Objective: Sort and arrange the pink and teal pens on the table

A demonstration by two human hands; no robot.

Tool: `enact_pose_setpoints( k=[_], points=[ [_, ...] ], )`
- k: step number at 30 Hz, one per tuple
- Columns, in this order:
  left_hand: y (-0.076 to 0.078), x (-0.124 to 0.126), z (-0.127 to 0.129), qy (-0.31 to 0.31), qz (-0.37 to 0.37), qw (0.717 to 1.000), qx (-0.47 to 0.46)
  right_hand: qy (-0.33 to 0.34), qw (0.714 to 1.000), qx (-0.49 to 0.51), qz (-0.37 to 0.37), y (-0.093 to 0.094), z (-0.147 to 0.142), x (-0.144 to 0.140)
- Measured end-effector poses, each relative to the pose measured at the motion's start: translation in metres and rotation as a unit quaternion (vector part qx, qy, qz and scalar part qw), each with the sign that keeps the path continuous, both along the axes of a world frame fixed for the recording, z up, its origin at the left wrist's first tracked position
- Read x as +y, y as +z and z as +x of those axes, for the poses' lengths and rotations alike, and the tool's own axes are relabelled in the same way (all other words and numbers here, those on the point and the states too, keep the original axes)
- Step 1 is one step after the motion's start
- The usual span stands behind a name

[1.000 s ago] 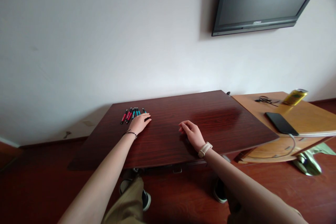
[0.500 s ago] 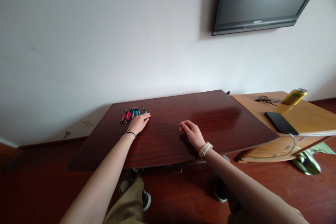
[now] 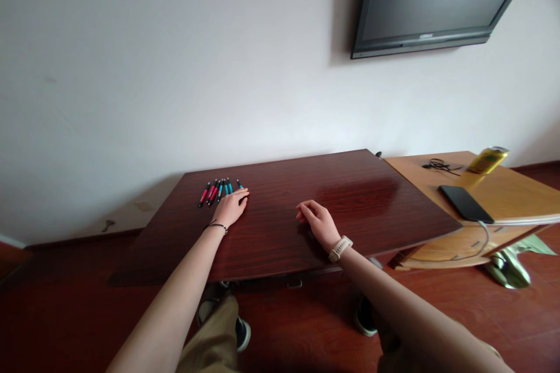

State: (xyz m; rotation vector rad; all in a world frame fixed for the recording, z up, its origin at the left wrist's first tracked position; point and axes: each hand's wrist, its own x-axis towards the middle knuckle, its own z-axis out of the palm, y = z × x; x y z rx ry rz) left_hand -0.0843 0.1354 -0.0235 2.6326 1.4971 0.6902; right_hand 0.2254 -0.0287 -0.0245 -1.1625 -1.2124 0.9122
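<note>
On the left of the dark red wooden table [image 3: 280, 186], my left hand [image 3: 230, 206] is curled over the lower end of a light-blue pen [image 3: 239, 184]. The top of that pen sticks out beyond my fingers; the rest is hidden beneath them. Beside it lie several pens in a row, blue ones [image 3: 230, 185] closer to my hand and pink-red ones [image 3: 204, 194] farther left, all with black ends. My right hand [image 3: 321, 222] rests near the middle of the table, fingers loosely curled in, with nothing visible in them.
To the right stands a lighter wooden cabinet [image 3: 520, 201] bearing a black phone [image 3: 466, 204] with a white cable, a coiled black cable [image 3: 440, 165] and a tilted yellow can [image 3: 490, 159]. A television [image 3: 437, 0] hangs on the wall above.
The whole view has shifted very slightly. Both hands and the pens keep nearly the same places on the table.
</note>
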Motion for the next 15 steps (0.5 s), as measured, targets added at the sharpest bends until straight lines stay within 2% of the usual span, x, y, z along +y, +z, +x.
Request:
enact_pose_setpoints(
  k=[15],
  points=[
    [-0.0029,0.0021,-0.0018,-0.025,-0.006,1.000,-0.011,-0.003,1.000,-0.008,-0.002,-0.0029,0.0005,0.0010]
  ],
)
